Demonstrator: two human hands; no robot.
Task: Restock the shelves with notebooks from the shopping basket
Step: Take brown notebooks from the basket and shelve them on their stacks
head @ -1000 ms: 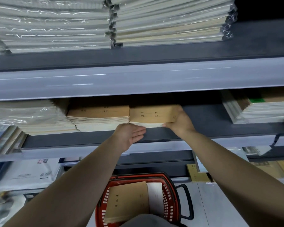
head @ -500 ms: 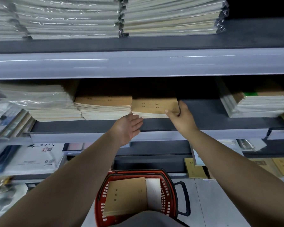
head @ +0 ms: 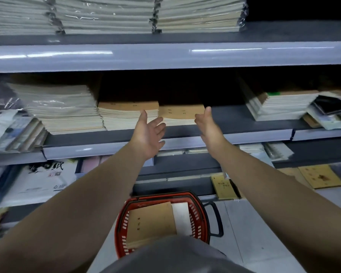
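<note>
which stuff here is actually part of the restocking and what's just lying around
Job:
red basket
brown notebooks in the basket
short brown stack on the middle shelf
left hand, right hand, both empty

Lying about:
wrapped stacks on the top shelf
white packets, lower left
loose brown booklets, lower right

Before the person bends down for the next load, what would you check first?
1. Left hand open and holding nothing: ok.
2. Right hand open and holding nothing: ok.
3. Small brown stack lying flat on the shelf: ok.
4. Bare shelf space to the right of that stack: ok.
5. Brown notebook waiting in the red basket: ok.
6. How many more lie beneath it: cannot tell.
</note>
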